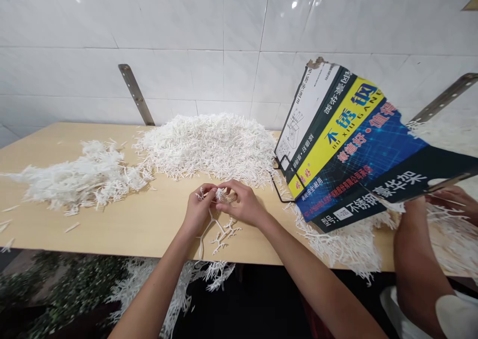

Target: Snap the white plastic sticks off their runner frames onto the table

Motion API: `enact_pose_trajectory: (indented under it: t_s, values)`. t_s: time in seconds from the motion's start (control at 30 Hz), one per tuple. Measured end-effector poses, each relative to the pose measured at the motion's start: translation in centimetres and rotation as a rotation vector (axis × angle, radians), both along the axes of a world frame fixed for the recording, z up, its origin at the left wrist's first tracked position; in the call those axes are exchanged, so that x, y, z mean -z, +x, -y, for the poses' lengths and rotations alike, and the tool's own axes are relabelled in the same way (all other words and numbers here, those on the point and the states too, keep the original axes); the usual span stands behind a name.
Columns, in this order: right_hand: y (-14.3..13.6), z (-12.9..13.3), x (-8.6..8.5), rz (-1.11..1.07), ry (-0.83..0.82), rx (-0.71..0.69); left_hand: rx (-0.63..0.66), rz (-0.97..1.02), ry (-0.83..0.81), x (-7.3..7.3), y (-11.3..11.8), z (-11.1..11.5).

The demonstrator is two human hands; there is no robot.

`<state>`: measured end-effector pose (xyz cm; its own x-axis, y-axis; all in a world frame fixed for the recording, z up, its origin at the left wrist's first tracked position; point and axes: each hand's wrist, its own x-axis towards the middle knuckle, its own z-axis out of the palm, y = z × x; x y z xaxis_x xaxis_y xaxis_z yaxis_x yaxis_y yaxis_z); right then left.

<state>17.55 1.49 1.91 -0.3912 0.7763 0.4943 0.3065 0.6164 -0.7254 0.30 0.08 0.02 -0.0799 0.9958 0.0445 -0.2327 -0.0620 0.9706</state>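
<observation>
My left hand point(198, 207) is closed, thumb and finger pinching a white branching stem point(213, 220) that looks like plastic. The stem's forked twigs hang down over the table's front part. Close against it, my right hand point(241, 203) is closed on a small white sprig point(221, 194) with a fanned tuft. The fingertips of both hands nearly meet, and the exact joint between the pieces is hidden. Just behind the hands lies a large heap of white sprigs point(209, 145). To the left is a smaller pile of thin white pieces point(82, 177).
A printed cardboard sheet point(336, 145) stands tilted on the right, beside a black wire frame point(278, 187). Behind it, another person's arm point(418, 249) reaches over more white sprigs point(343, 239). White branches point(175, 289) and green foliage point(74, 289) sit below the wooden table edge point(149, 249).
</observation>
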Motion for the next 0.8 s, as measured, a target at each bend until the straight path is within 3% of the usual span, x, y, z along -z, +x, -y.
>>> enact_pose_trajectory:
  t_s: [0.07,0.23,0.6,0.7,0.8]
  values:
    - [-0.4,0.0,0.4,0.008,0.035,0.047,0.024,-0.02,0.011,0.0,0.0,0.1]
    - [-0.6,-0.8,1.2,-0.161,-0.099,0.186,0.15,-0.112,-0.017,-0.1,0.1,0.4]
    - [-0.4,-1.3,1.5,-0.135,-0.264,0.142,0.104,-0.397,0.041,-0.6,0.1,0.8]
    - [-0.4,-1.8,2.2,-0.168,-0.26,0.25,0.144,-0.442,0.046,-0.2,0.1,0.5]
    - [0.1,-2.3,2.9,-0.256,-0.244,0.47,0.197,-0.473,0.047,0.2,0.1,0.3]
